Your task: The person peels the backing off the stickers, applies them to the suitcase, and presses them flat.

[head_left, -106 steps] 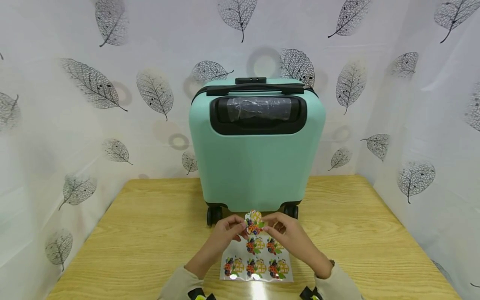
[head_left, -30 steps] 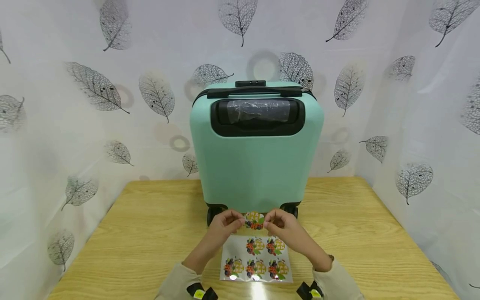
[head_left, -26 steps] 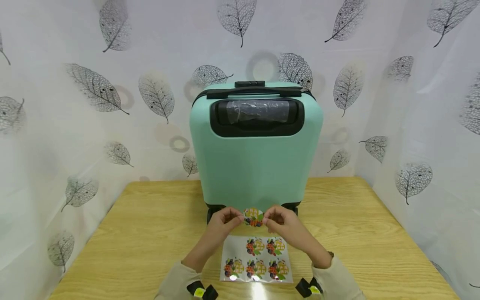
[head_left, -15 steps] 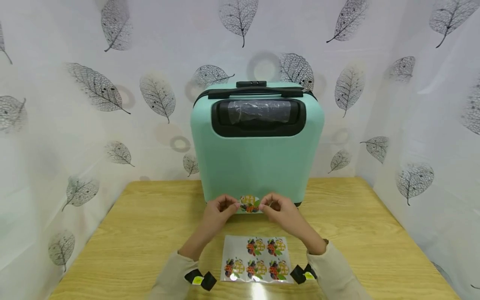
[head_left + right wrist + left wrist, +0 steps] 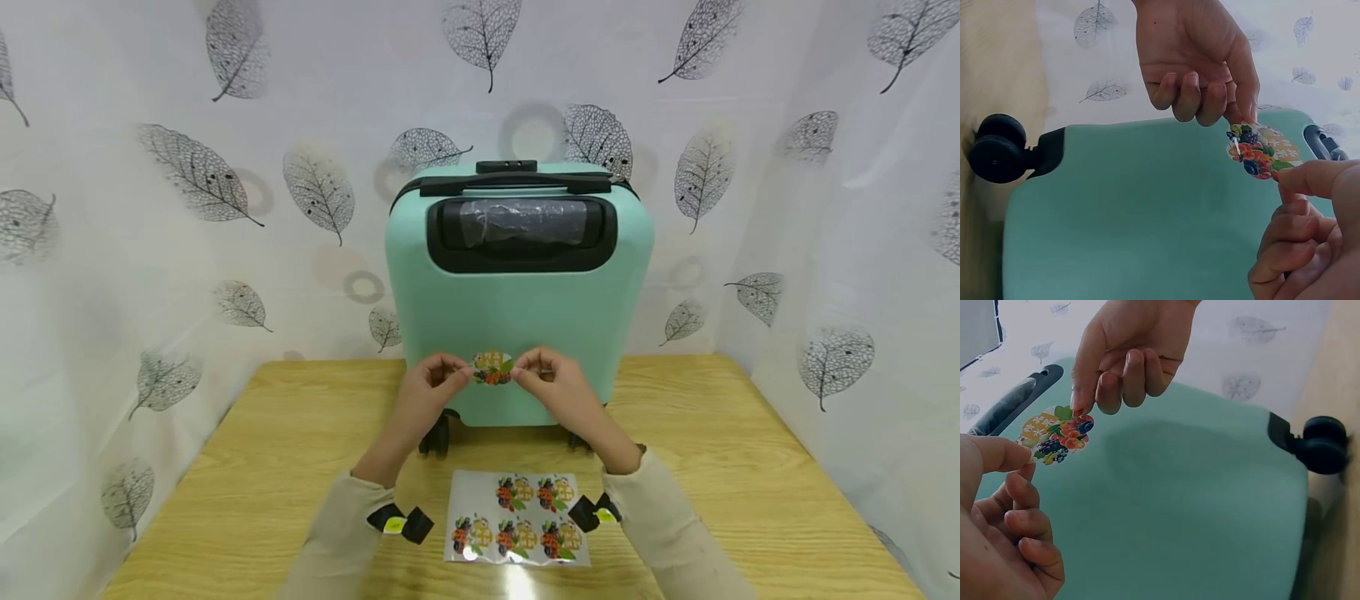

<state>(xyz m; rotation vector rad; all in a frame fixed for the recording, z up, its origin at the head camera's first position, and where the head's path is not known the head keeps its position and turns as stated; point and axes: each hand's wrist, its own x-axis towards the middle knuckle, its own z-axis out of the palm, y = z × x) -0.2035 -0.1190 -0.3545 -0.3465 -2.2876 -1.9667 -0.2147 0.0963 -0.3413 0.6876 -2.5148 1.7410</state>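
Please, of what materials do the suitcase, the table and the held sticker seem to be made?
Suitcase: probably hard plastic, satin finish; smooth, rounded form with soft shading.
Table: wood or wood-look laminate, somewhat glossy, with visible grain and bright reflection.
Sticker: thin printed paper or film, seemingly glossy, showing a glint.

Head view: lit brightly and evenly, almost without shadow on the leaf-printed curtain; marked by a white streak of glare on the surface at bottom centre, with small glints on the sticker sheet. Shaded softly beneath the suitcase. Wrist views: dimmer and cooler, with a faint broad shadow across the suitcase in the left; surface blurred at the outer edge; small highlight on the sticker in the right.
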